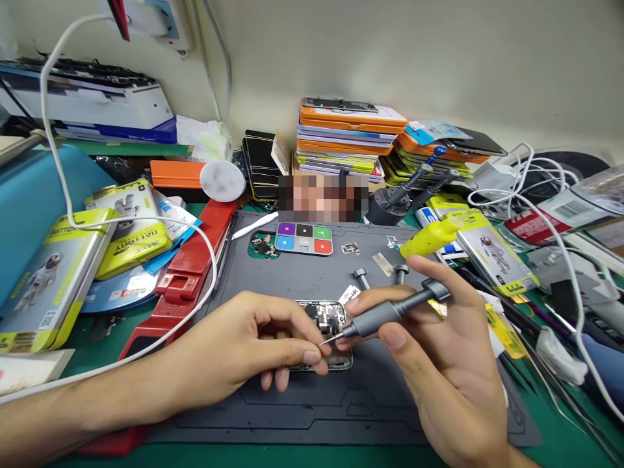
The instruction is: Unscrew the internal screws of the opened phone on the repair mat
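Note:
A grey precision screwdriver (385,317) lies tilted in my right hand (453,357), its handle held between thumb and fingers and its thin tip pointing left. The tip reaches the fingertips of my left hand (248,344). Thumb and forefinger of that hand are pinched together there; anything between them is too small to make out. Beneath both hands an opened phone (345,361) rests on the grey work mat (292,409), with its inner boards partly showing and the rest covered by my left hand. Two more grey screwdrivers (361,276) lie just beyond.
At the mat's far side are a colour-blocked magnetic pad (305,245), a small green circuit board (263,246) and a white stick (254,225). A yellow bottle (429,237) and a screwdriver stand (390,207) are behind my right hand. Battery boxes (497,253) and a white cable (213,260) flank the mat.

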{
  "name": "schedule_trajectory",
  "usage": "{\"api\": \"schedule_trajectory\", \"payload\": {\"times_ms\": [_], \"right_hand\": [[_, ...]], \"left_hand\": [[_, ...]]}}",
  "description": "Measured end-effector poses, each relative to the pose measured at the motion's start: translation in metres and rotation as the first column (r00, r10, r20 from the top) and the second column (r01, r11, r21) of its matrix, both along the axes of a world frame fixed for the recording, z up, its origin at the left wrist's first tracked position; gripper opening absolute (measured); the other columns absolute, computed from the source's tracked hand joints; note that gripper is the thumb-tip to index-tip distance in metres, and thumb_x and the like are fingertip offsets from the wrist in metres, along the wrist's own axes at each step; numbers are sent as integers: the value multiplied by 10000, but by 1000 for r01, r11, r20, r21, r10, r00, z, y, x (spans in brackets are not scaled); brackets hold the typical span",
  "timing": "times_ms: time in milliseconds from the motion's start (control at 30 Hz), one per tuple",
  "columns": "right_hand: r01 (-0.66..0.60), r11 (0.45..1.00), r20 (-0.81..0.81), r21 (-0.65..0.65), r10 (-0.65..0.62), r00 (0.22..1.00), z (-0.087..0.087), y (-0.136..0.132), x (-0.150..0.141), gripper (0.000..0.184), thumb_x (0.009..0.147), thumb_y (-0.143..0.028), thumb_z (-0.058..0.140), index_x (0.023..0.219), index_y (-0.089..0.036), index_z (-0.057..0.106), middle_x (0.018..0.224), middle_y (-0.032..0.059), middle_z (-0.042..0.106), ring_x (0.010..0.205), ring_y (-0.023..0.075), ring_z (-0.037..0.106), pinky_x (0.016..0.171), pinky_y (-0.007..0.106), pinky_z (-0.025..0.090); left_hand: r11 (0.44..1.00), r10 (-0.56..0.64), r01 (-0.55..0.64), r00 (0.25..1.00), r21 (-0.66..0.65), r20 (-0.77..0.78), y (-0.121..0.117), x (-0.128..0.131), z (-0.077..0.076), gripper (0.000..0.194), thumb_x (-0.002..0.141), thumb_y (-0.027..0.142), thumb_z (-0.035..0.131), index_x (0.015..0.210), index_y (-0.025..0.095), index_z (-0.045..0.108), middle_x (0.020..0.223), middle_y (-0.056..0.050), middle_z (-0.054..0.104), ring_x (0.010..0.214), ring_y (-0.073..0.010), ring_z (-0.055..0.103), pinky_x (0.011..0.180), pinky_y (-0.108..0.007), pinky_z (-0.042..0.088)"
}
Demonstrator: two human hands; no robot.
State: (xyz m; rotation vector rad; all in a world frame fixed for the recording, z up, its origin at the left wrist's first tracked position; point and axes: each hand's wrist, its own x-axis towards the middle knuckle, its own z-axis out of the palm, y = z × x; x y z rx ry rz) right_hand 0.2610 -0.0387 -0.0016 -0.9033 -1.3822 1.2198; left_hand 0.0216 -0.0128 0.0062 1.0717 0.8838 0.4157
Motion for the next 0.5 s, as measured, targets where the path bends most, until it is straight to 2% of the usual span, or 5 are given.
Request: {"api": "schedule_trajectory", "payload": {"times_ms": [200, 400, 500], "right_hand": [[0, 1000, 40, -11, 0, 999, 5, -1, 1, 418, 1105, -255, 574, 1441, -496, 509, 1162, 15, 805, 911, 237, 823, 830, 481, 742], [16, 1000, 23, 14, -16, 1000, 3, 1, -1, 425, 1104, -233, 572, 1454, -462, 498, 1131, 16, 800, 875, 204, 817, 800, 397, 742], [10, 1000, 19, 14, -10, 1000, 2, 2, -1, 424, 1100, -230, 584, 1446, -463, 509, 1139, 11, 800, 875, 198, 816, 806, 391, 743]], "left_hand": [[1000, 5, -5, 1000, -1, -10, 1, 1, 2, 198, 995, 367, 794, 982, 170, 797, 991, -35, 844, 654, -79, 640, 593, -189, 475], [1000, 1, -1, 1000, -6, 1, 0, 0, 1, 185, 994, 355, 793, 984, 170, 802, 989, -35, 843, 655, -81, 643, 596, -194, 478], [1000, 1, -1, 1000, -2, 1, 1, 0, 1, 181, 995, 353, 793, 990, 172, 806, 997, -36, 846, 660, -81, 646, 598, -193, 476]]}}
